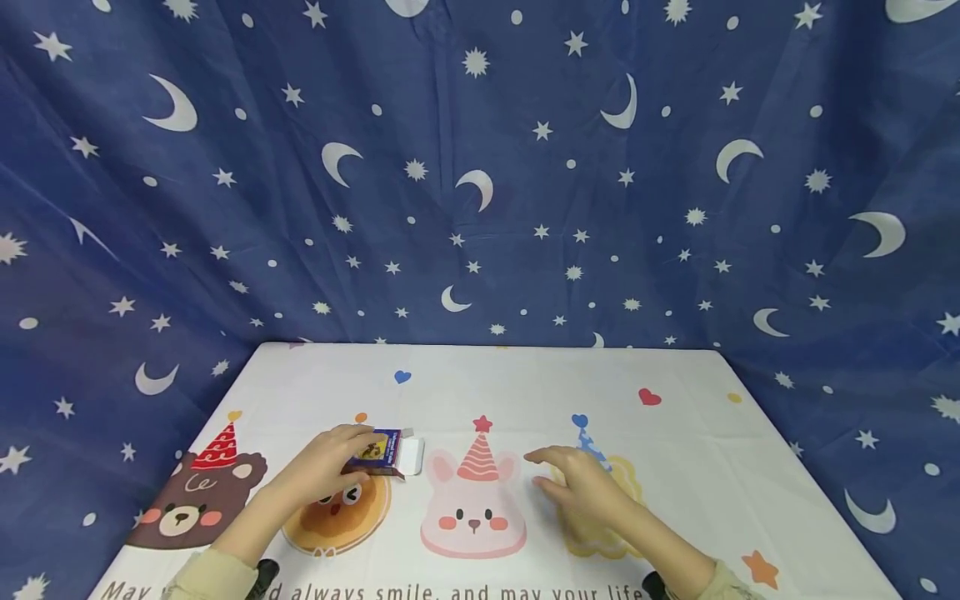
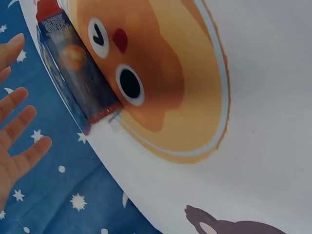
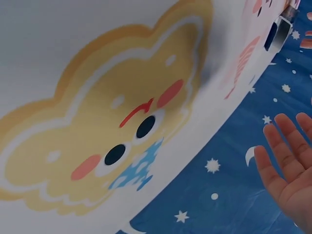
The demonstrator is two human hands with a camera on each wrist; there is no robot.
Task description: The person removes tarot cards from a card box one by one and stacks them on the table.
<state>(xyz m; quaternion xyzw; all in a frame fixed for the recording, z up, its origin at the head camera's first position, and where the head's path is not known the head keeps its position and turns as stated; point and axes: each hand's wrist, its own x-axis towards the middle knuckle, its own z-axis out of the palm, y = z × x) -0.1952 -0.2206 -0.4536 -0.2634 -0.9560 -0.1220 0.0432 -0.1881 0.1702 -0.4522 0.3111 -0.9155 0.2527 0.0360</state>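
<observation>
A small dark-blue printed cardboard box (image 1: 387,451) with a yellow picture lies on the white tablecloth, left of the middle. Its white end flap (image 1: 411,457) sticks out to the right. Over the box's left part is my left hand (image 1: 326,463), fingers spread. The left wrist view shows those fingers (image 2: 17,131) apart from the box (image 2: 80,68). On the right, my right hand (image 1: 581,482) hovers above the yellow cloud print, holding nothing. Its fingers (image 3: 285,146) look loosely extended in the right wrist view, where the box's end (image 3: 280,34) appears far off.
The white tablecloth (image 1: 487,379) carries printed cartoon figures, among them a bear (image 1: 197,504) and a pink rabbit (image 1: 474,525). A dark-blue curtain (image 1: 517,200) with moons and stars hangs behind the table and at both sides.
</observation>
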